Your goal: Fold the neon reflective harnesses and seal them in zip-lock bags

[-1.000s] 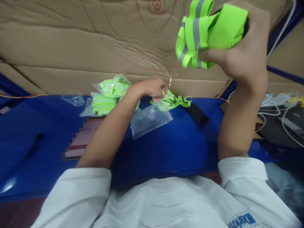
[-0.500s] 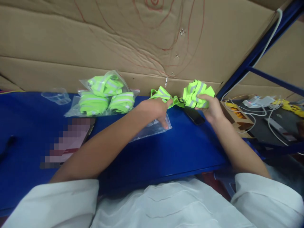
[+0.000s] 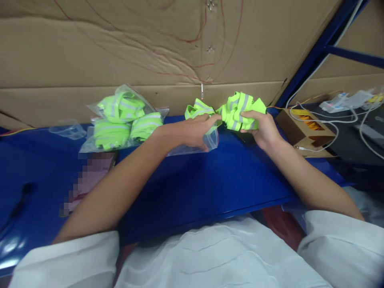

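My right hand grips a folded bundle of neon green strap with grey stripes, thumb on its front. Beside it, my left hand reaches over a looser piece of green strap, fingertips at the part that runs toward the bundle. Its thumb points down over a clear zip bag lying on the blue table; whether the fingers pinch the strap is hidden. To the left, clear bags hold more green strap bundles, one resting on two others.
A dark phone lies partly under the bundle. At left are a blurred-out flat item, an empty clear bag and a black cable. An open cardboard box with white cables stands right. Cardboard lines the back.
The view has shifted. The right hand's bundle is nearer my left hand and covers more of the phone. My left hand's fingers have moved over the strap between them.
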Available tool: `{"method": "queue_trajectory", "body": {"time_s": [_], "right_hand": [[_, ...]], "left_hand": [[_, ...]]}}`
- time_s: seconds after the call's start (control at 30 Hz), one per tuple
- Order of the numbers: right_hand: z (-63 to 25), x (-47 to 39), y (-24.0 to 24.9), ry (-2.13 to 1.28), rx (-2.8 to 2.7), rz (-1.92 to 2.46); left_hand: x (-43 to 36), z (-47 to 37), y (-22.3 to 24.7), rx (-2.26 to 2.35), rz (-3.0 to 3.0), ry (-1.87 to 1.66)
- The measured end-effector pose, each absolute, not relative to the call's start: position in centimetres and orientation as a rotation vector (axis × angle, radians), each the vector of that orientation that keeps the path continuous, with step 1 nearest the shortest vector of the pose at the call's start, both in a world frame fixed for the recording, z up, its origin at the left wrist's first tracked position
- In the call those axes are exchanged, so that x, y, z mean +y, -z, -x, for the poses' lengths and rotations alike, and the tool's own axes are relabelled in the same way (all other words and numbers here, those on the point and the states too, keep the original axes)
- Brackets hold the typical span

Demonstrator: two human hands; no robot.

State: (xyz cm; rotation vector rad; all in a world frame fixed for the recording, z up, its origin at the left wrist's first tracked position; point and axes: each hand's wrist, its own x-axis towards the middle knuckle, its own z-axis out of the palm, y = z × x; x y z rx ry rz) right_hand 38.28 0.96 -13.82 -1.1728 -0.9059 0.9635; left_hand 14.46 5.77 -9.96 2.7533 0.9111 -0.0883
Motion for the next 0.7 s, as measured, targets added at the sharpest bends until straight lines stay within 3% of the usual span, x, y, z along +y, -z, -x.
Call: {"method": "queue_trajectory", "body": {"time_s": [0.5,0.7], "right_hand": [[-37.5,0.0,12.8,-1.000,-1.035,1.111],[-37.9,-0.8,11.5,-0.974,-1.134,1.212]], "left_hand": [[7.3,-14.5,9.7,0.690,-2.619,-0.602],[6.7,-14.8,9.3,0.662,-2.571,-0.658]]}}
